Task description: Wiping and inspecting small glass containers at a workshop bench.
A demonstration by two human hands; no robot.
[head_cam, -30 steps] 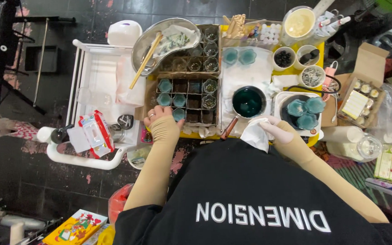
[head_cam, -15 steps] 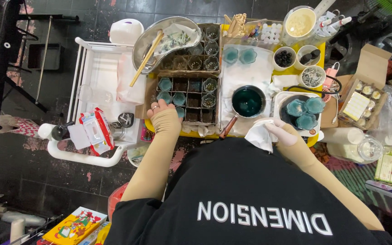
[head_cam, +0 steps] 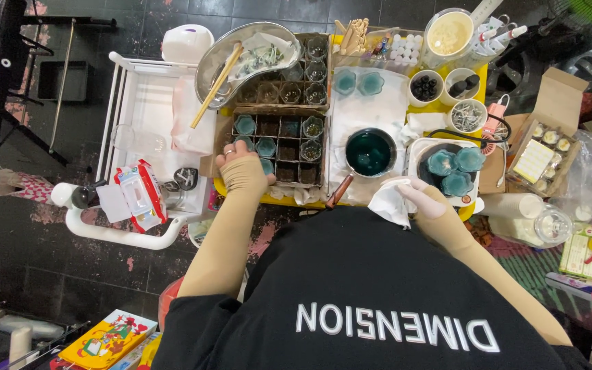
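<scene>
Seen from above, a person in a black shirt works at a crowded yellow table (head_cam: 475, 103). The left hand (head_cam: 241, 168) rests on a divided cardboard tray (head_cam: 279, 147), fingers curled narrowly beside a small teal-filled cup (head_cam: 266, 146). The right hand (head_cam: 423, 199) pinches a crumpled white tissue (head_cam: 390, 202); just beyond its fingertips sits a small saucepan of dark teal liquid (head_cam: 369, 152). It looks like wiping between pours. Well left of the left hand lies a red-and-white wet-wipe pack (head_cam: 140, 194).
</scene>
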